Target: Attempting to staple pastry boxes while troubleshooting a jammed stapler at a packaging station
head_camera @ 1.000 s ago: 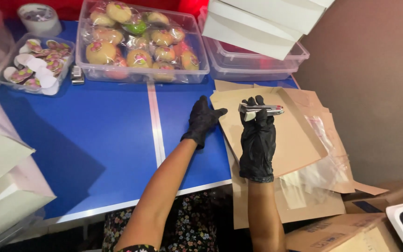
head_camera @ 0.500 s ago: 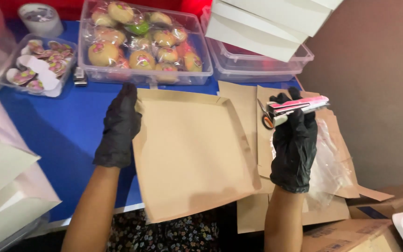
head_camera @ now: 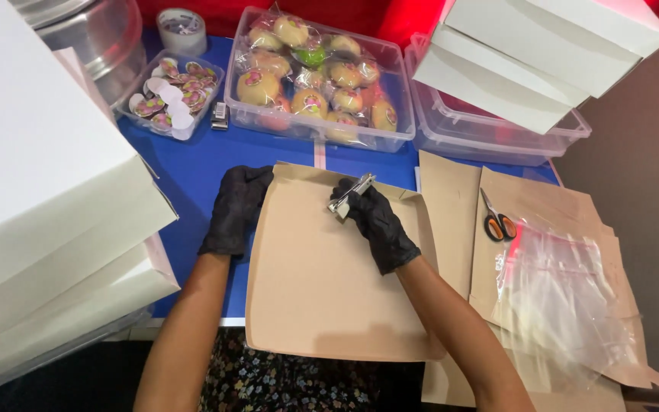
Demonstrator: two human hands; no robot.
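Note:
A brown cardboard tray (head_camera: 322, 297) with folded-up rims lies on the blue table (head_camera: 192, 172) in front of me. My left hand (head_camera: 236, 210), in a black glove, grips the tray's far left corner. My right hand (head_camera: 375, 221), also gloved in black, holds a small silver stapler (head_camera: 351, 194) at the tray's far rim, near the middle. The stapler's jaws point toward the rim's upper edge.
Orange-handled scissors (head_camera: 497, 223) lie on flat brown cardboard sheets (head_camera: 551, 206) at right, beside clear plastic bags (head_camera: 566, 297). Behind stand a clear bin of wrapped round pastries (head_camera: 314, 76), a small box of round stickers (head_camera: 173, 99), a tape roll (head_camera: 181, 30) and white boxes (head_camera: 40, 191) at left and right.
The tray has settled flat in front of me. My right hand moved left from the cardboard sheets onto the tray's far rim and now holds the stapler; the scissors lie on the sheets.

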